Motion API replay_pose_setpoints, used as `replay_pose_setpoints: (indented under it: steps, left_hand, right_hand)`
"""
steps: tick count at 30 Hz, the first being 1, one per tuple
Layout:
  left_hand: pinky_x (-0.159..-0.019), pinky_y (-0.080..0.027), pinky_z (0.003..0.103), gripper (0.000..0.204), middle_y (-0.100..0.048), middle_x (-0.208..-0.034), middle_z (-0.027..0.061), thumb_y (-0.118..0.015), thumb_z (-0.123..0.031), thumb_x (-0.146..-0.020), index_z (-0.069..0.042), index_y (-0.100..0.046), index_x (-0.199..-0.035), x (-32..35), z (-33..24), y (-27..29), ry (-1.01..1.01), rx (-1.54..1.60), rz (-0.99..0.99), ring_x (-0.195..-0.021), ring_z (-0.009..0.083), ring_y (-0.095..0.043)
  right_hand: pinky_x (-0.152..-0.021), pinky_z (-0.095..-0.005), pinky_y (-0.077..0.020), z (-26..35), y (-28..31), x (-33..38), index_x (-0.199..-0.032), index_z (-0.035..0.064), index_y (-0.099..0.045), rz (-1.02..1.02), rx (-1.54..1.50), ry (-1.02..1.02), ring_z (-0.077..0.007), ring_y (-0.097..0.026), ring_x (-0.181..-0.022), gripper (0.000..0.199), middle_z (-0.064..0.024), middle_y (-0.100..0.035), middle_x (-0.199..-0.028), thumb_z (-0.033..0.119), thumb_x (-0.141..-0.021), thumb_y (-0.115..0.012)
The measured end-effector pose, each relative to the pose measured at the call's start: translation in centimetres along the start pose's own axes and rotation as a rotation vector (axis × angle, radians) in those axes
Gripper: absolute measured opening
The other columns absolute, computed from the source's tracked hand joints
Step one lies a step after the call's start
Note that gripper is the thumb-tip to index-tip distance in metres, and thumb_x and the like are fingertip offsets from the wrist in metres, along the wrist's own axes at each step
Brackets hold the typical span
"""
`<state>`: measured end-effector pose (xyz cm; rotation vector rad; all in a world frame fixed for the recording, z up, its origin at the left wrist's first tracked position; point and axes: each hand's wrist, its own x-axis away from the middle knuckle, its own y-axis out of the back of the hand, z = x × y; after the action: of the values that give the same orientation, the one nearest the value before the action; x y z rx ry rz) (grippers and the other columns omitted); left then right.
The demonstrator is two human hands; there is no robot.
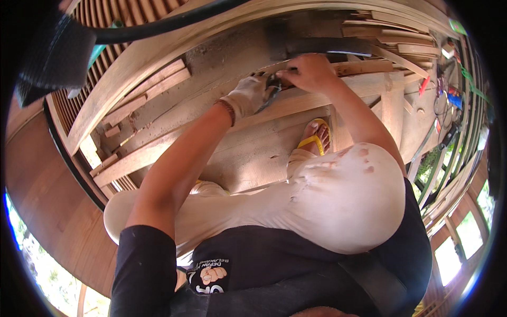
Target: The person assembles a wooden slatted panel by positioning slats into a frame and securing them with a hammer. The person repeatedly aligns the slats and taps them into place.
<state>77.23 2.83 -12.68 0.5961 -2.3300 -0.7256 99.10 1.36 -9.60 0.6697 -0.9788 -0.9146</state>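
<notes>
My left hand [248,95] wears a pale work glove and closes round a small dark-grey object [271,91] whose kind I cannot make out. Bare and closed, my right hand [310,73] pinches with thumb and finger right beside that object's upper end. Whatever sits between its fingertips is hidden or too small to name. Both hands meet over a long pale wooden beam [364,87] that runs across in front of my knees. Whether the object touches the beam cannot be told.
Offcuts of timber [153,84] lie at the far left. More boards are stacked at the far right [412,34], near a red-tipped tool [424,86] and cables. A curved wooden rail [132,68] arches past the left. My foot in a yellow flip-flop [316,138] stands behind the beam.
</notes>
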Motion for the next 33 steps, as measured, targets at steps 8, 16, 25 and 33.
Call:
replay_pose_setpoints:
  steps: [8,16,25,33]
  left_hand:
    - [-0.089,-0.048,0.027,0.040,-0.068,-0.118,0.0024,-0.063,-0.032,-0.097,-0.006,-0.066,-0.128,2.3,6.6,3.6,0.179,0.486,0.293,-0.097,0.0111,-0.059]
    - [-0.089,-0.049,0.027,0.039,-0.072,-0.109,0.0043,-0.067,-0.027,-0.095,-0.004,-0.066,-0.127,3.7,4.5,3.2,0.100,0.504,0.244,-0.097,0.0121,-0.061]
    - [-0.101,-0.046,0.029,0.059,-0.063,-0.128,0.0106,-0.076,-0.017,-0.088,0.004,-0.051,-0.137,3.7,3.0,3.2,0.236,0.498,0.374,-0.114,0.0168,-0.058]
    - [-0.105,-0.044,0.029,0.066,-0.058,-0.134,0.0097,-0.078,-0.013,-0.085,0.003,-0.047,-0.141,4.9,5.2,2.0,0.163,0.759,0.503,-0.121,0.0161,-0.053]
  right_hand:
    - [-0.088,-0.0464,-0.0528,-1.4,1.8,0.6,-0.112,0.0091,-0.071,-0.483,-0.028,0.070,-0.0317,-0.064,-0.104,0.038,-0.0127,-0.066,-0.112,0.037,-0.086,-0.072]
    - [-0.097,-0.0460,-0.0511,-4.1,4.6,-1.1,-0.108,0.0060,-0.071,0.005,0.465,0.025,-0.0325,-0.057,-0.120,0.033,-0.0151,-0.061,-0.120,0.026,-0.082,-0.072]
    - [-0.069,-0.0421,-0.0581,2.6,3.9,3.5,-0.098,0.0028,-0.068,-0.423,0.172,-0.109,-0.0301,-0.070,-0.089,0.022,-0.0149,-0.060,-0.102,0.015,-0.079,-0.065]
    - [-0.073,-0.0446,-0.0584,5.1,0.8,9.1,-0.111,-0.0026,-0.059,-0.292,-0.141,0.033,-0.0329,-0.071,-0.091,0.032,-0.0183,-0.056,-0.111,0.021,-0.088,-0.059]
